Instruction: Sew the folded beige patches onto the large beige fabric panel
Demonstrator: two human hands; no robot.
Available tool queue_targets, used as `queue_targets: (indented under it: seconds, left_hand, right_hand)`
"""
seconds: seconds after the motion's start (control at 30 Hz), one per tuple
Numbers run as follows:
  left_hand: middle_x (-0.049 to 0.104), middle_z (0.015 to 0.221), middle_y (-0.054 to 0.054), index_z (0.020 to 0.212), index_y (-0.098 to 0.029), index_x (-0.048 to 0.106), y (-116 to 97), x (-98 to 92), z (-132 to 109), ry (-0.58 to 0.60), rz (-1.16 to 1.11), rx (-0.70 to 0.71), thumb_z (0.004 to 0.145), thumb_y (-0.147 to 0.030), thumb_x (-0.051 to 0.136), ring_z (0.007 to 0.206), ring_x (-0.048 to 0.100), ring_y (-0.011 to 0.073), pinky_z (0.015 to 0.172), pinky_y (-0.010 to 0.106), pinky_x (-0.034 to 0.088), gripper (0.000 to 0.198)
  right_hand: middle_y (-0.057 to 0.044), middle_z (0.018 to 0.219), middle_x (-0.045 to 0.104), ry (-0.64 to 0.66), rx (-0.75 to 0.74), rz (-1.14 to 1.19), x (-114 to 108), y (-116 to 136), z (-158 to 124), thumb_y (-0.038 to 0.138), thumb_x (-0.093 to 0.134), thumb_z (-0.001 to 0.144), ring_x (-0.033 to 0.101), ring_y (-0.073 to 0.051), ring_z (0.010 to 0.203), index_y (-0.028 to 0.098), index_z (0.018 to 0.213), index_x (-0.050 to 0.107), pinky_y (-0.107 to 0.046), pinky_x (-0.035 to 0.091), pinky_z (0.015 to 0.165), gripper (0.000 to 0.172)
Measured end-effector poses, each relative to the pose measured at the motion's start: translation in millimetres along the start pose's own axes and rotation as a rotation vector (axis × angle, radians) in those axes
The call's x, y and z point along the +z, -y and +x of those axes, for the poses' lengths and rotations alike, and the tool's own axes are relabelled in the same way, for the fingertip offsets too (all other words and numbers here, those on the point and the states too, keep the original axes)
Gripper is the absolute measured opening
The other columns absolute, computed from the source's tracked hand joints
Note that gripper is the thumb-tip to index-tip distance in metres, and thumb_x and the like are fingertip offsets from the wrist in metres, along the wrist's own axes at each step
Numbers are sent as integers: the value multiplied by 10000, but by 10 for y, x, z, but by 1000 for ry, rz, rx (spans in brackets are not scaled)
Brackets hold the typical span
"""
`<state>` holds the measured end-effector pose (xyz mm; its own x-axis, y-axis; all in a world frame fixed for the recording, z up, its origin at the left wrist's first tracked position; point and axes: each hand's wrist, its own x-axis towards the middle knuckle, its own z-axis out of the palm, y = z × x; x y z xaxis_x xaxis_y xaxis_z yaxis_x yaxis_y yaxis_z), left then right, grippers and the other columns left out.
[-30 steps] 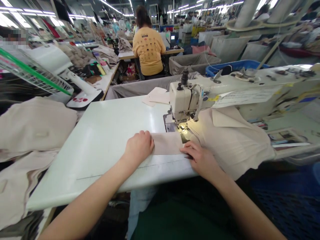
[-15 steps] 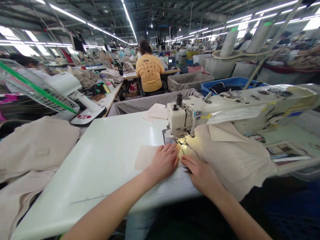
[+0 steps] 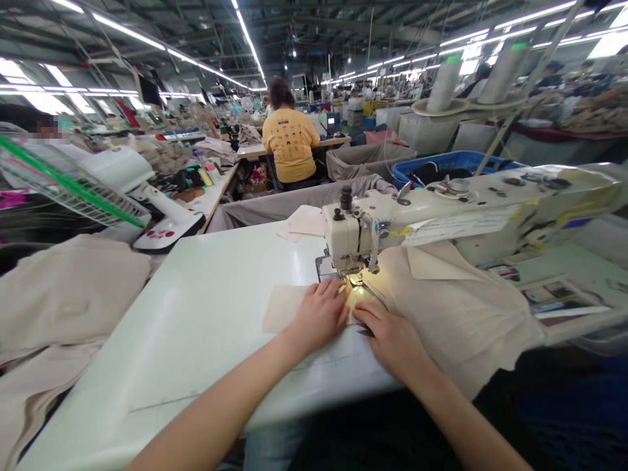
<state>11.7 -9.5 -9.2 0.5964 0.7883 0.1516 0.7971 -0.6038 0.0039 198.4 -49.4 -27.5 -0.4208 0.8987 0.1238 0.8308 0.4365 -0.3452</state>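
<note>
At the lit needle area of the sewing machine (image 3: 346, 239), my left hand (image 3: 324, 311) lies over a beige fabric piece (image 3: 282, 309), fingers laid down on it close to the presser foot (image 3: 354, 280). Just to the right, my right hand (image 3: 392, 337) is curled, its fingertips at the fabric edge in front of the foot. Dark pointed blades, which look like thread snips (image 3: 364, 332), stick out from under its fingers; the rest of them is hidden in the palm. A larger beige cloth (image 3: 456, 314) spreads right of the needle and hangs over the table's front edge.
Beige cut pieces (image 3: 307, 221) lie behind the machine head on the white table (image 3: 220, 275). Stacked beige fabric (image 3: 73, 288) and a white fan (image 3: 122, 167) stand left. Thread cones (image 3: 444, 85) rise behind the machine. A person in yellow (image 3: 290, 144) sits ahead.
The view has shifted slightly. Both hands stay at almost the same place by the needle, and the dark blades under my right hand show a little less.
</note>
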Motion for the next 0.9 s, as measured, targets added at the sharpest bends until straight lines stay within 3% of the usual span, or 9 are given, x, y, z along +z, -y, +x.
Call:
queue_targets:
  seconds: [0.27,0.53,0.7,0.9]
  left_hand:
    - [596,1291,124,1326,-181,540,42,51,5,-29,-11,18,990,-292,482,1205,513,282,944,431,453,358]
    - [543,1419,150,1342,-168,541,0,59,-94,-33,-5,53,990,-268,492,1306,492,295,1036,451,446,369]
    - [652,1249,129,1237,-128,600,-99,84,-235,-6,-64,171,962,-169,507,1180,587,263,977,397,527,293]
    - [661,1177,128,1125,-130,647,-12,62,-172,-27,-126,168,994,-218,453,1145,599,267,965,415,551,250]
  right_hand:
    - [-74,1339,651,-2,5,2,-17,8,14,-17,432,816,696,-198,1015,206,1200,659,-295,558,873,498]
    - [-79,1347,652,-1,-2,16,-22,17,-6,6,453,830,701,-215,1045,195,1220,674,-318,569,903,487]
    - [-98,1409,610,-24,-32,24,49,-18,-100,-7,446,820,695,-203,1077,156,1334,617,-313,558,946,566]
    - [-85,1416,605,-11,-12,16,-5,-8,22,9,443,844,700,-208,1063,185,1325,621,-323,561,934,543]
